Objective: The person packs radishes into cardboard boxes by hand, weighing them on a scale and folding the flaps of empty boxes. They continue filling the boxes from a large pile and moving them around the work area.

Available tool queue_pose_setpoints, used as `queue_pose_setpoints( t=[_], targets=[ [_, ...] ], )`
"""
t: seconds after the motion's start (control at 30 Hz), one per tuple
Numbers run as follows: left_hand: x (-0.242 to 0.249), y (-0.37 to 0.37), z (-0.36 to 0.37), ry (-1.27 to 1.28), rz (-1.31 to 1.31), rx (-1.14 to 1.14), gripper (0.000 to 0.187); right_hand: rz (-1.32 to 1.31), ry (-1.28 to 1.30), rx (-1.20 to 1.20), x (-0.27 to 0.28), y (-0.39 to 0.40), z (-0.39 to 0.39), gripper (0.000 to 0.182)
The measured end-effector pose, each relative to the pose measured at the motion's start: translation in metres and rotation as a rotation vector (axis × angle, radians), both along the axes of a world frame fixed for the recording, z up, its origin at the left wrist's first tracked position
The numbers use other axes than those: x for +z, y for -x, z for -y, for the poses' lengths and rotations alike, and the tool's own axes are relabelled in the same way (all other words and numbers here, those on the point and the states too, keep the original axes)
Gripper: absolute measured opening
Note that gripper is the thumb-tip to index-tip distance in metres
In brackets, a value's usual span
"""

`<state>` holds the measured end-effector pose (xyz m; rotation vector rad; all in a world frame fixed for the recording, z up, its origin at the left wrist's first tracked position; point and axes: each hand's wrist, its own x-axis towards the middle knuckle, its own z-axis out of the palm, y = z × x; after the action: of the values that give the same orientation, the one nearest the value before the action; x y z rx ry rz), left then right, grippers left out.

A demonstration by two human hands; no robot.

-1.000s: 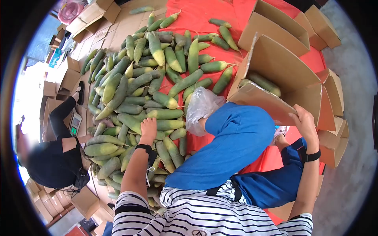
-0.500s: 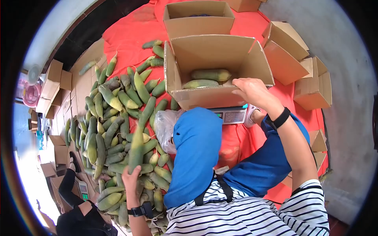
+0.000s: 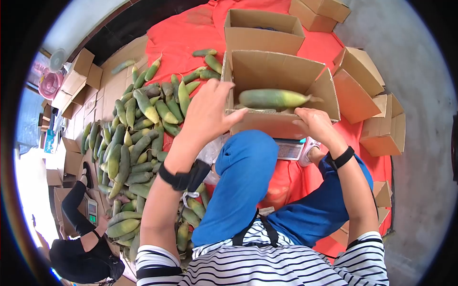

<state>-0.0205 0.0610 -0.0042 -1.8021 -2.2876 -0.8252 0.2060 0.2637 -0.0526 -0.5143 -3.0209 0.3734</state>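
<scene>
Left hand (image 3: pixel 210 112) raised at near-left corner of open carton (image 3: pixel 281 71), fingers spread, released, grasping nothing. Green stalk (image 3: pixel 273 98) just right of those fingers, inside carton, long axis crosswise, tip toward right wall; whether resting or mid-drop hard to tell. Right hand (image 3: pixel 315 125) gripping carton's near rim, below stalk's right end, about as near as left. Scale (image 3: pixel 289 150) under carton. Count: one stalk clearly in carton, maybe more beneath; dozens in pile (image 3: pixel 138 143) on red sheet (image 3: pixel 191 33), left. Second open carton (image 3: pixel 264 29) behind.
</scene>
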Motion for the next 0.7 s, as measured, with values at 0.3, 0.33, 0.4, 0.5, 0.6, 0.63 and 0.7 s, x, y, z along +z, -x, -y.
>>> queue_pose_setpoints(
  t=[0.3,0.33,0.4,0.5,0.6,0.63,0.7],
  targets=[
    [-0.199,-0.004,0.27,0.287,0.603,0.643,0.046,0.023,0.026,-0.008,0.001,0.006,0.005,0.019],
    [-0.222,-0.002,0.303,0.284,0.524,0.753,0.049,0.048,0.031,-0.016,0.002,0.005,0.006,0.019],
    [-0.235,-0.003,0.341,0.278,0.375,0.954,0.051,0.073,0.028,-0.007,0.004,0.004,0.007,0.02],
    [-0.251,0.008,0.382,0.262,0.467,1.326,0.058,0.076,0.023,-0.061,0.003,0.006,0.009,0.02],
    [-0.296,0.033,0.397,0.193,0.617,1.489,0.067,0.118,-0.002,-0.089,0.005,0.009,0.011,0.02],
    [-0.308,0.04,0.395,0.139,0.683,1.531,0.07,0.121,0.005,-0.103,0.007,0.009,0.012,0.02],
    [-0.336,0.054,0.398,0.086,0.758,1.566,0.072,0.122,0.003,-0.106,0.007,0.008,0.013,0.02]
  ],
)
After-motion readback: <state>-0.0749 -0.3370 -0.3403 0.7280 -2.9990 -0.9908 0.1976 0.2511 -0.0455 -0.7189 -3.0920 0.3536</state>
